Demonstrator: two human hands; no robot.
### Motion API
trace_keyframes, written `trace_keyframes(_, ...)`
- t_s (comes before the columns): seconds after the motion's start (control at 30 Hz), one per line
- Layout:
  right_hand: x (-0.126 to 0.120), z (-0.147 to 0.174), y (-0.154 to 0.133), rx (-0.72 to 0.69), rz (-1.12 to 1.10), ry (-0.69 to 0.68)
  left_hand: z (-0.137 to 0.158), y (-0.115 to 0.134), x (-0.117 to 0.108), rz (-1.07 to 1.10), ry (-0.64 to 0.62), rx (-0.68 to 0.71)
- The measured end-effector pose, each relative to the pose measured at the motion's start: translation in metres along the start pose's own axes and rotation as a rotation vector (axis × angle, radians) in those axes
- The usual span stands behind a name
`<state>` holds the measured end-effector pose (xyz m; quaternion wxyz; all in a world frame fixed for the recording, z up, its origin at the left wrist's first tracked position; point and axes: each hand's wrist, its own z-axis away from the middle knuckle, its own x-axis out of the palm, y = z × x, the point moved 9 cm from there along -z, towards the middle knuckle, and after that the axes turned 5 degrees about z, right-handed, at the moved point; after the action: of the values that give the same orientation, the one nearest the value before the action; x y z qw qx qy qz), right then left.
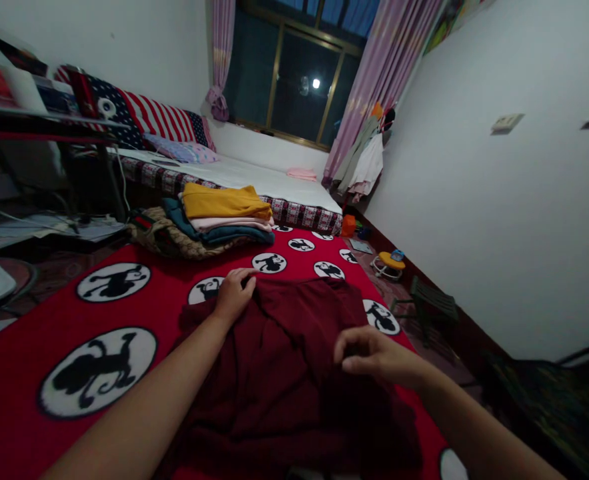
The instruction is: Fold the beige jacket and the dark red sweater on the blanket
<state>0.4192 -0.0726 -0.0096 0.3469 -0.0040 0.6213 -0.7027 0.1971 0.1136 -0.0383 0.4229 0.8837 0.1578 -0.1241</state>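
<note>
A dark maroon garment (284,360) lies spread and slightly wrinkled on the red cover in front of me; its exact kind I cannot make out. My left hand (235,295) rests on its far left edge, fingers extended and thumb apart. Over the right part of the cloth is my right hand (369,352), its fingers curled with a gap to the thumb and nothing visible between them. Whether it touches the fabric I cannot tell. Beyond my left hand sits a stack of folded clothes: a mustard-yellow one (227,201) on top, pink and teal ones (224,235) below.
The red cover (19,373) has white ovals with black monkey figures. A patterned brown bundle (162,233) lies under the stack. Farther back stands a bed (254,175) below the window. A cluttered desk (49,123) is at left; a small stool (390,261) and folding seat (432,300) are at right.
</note>
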Motion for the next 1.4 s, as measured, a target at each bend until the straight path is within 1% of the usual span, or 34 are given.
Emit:
trace_keyframes(0.03,0.016,-0.001,0.006,0.062,-0.025,-0.165,0.001,0.004,0.005,-0.007,-0.042,0.045)
trace_keyframes(0.07,0.026,-0.002,0.009,0.099,-0.043,-0.278,0.003,0.008,0.009,-0.007,-0.088,0.083)
trace_keyframes(0.1,0.027,-0.005,0.010,0.106,-0.051,-0.308,0.005,0.012,0.013,-0.001,-0.134,0.118)
trace_keyframes(0.13,0.017,-0.012,0.011,0.088,-0.042,-0.241,0.007,0.016,0.018,0.008,-0.184,0.151)
trace_keyframes(0.17,-0.001,-0.021,0.012,0.055,-0.009,-0.092,0.010,0.020,0.022,0.015,-0.244,0.186)
trace_keyframes(0.23,-0.047,-0.031,0.020,0.018,0.148,0.311,0.018,0.030,0.031,0.011,-0.373,0.253)
trace_keyframes(0.27,-0.066,-0.032,0.027,0.034,0.261,0.490,0.022,0.035,0.035,-0.004,-0.436,0.279)
trace_keyframes(0.3,-0.079,-0.032,0.034,0.069,0.379,0.621,0.025,0.038,0.038,-0.023,-0.490,0.296)
trace_keyframes(0.33,-0.085,-0.033,0.042,0.119,0.489,0.696,0.028,0.040,0.041,-0.044,-0.531,0.306)
trace_keyframes(0.37,-0.086,-0.035,0.051,0.174,0.581,0.724,0.030,0.042,0.042,-0.061,-0.556,0.310)
trace_keyframes(0.47,-0.078,-0.039,0.068,0.328,0.773,0.701,0.031,0.045,0.045,-0.068,-0.583,0.337)
trace_keyframes(0.57,-0.074,-0.034,0.066,0.435,0.943,0.720,0.031,0.048,0.046,-0.005,-0.606,0.381)
trace_keyframes(0.63,-0.074,-0.031,0.063,0.471,0.998,0.717,0.033,0.050,0.048,0.041,-0.642,0.390)
trace_keyframes(0.73,-0.072,-0.031,0.065,0.481,0.942,0.661,0.038,0.053,0.053,0.050,-0.716,0.391)
trace_keyframes(0.8,-0.071,-0.030,0.068,0.469,0.898,0.647,0.041,0.057,0.056,0.026,-0.740,0.407)
trace_keyframes(0.93,-0.073,-0.028,0.073,0.460,0.889,0.721,0.046,0.069,0.062,0.004,-0.720,0.482)
trace_keyframes(1.0,-0.074,-0.030,0.075,0.399,0.809,0.747,0.046,0.075,0.063,0.048,-0.688,0.507)
trace_keyframes(1.03,-0.074,-0.031,0.072,0.335,0.738,0.770,0.044,0.078,0.061,0.090,-0.653,0.501)
trace_keyframes(1.07,-0.076,-0.031,0.067,0.250,0.652,0.804,0.040,0.080,0.056,0.144,-0.603,0.477)
trace_keyframes(1.13,-0.080,-0.026,0.050,0.069,0.463,0.883,0.029,0.083,0.042,0.265,-0.481,0.387)
trace_keyframes(1.2,-0.084,-0.018,0.032,-0.045,0.313,0.937,0.018,0.082,0.027,0.365,-0.377,0.268)
trace_keyframes(1.23,-0.085,-0.014,0.024,-0.062,0.258,0.940,0.014,0.082,0.021,0.397,-0.352,0.212)
trace_keyframes(1.3,-0.083,-0.009,0.015,-0.034,0.163,0.884,0.008,0.085,0.014,0.433,-0.361,0.129)
trace_keyframes(1.33,-0.079,-0.009,0.015,-0.003,0.116,0.827,0.006,0.087,0.012,0.443,-0.395,0.100)
trace_keyframes(1.4,-0.068,-0.009,0.019,0.071,0.031,0.658,0.005,0.092,0.015,0.457,-0.519,0.034)
